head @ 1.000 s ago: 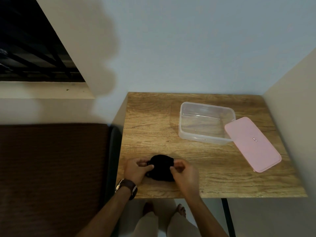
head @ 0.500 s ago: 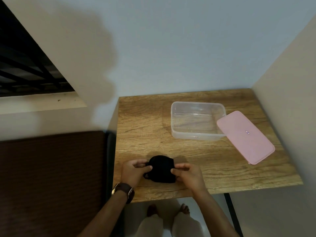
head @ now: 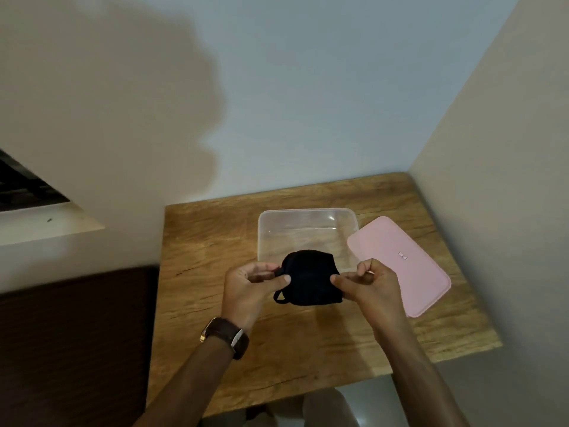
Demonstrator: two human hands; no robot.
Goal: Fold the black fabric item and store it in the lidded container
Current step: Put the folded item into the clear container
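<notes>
A folded black fabric item (head: pixel 309 277), with a small loop hanging at its lower left, is held up above the wooden table (head: pixel 209 241). My left hand (head: pixel 249 288) pinches its left edge and my right hand (head: pixel 368 283) pinches its right edge. Just behind it stands a clear plastic container (head: pixel 308 232), open and with nothing inside; the fabric overlaps its near rim in view. The pink lid (head: pixel 400 263) lies flat on the table to the container's right.
The table sits in a corner, with a wall behind it and another wall (head: pixel 505 211) close on the right. A dark brown surface (head: pixel 74 343) lies to the left of the table. My left wrist wears a brown watch (head: pixel 226 335).
Both hands have lifted the black fabric off the table's front part and carried it forward to the container's near rim. The camera has tilted and moved closer.
</notes>
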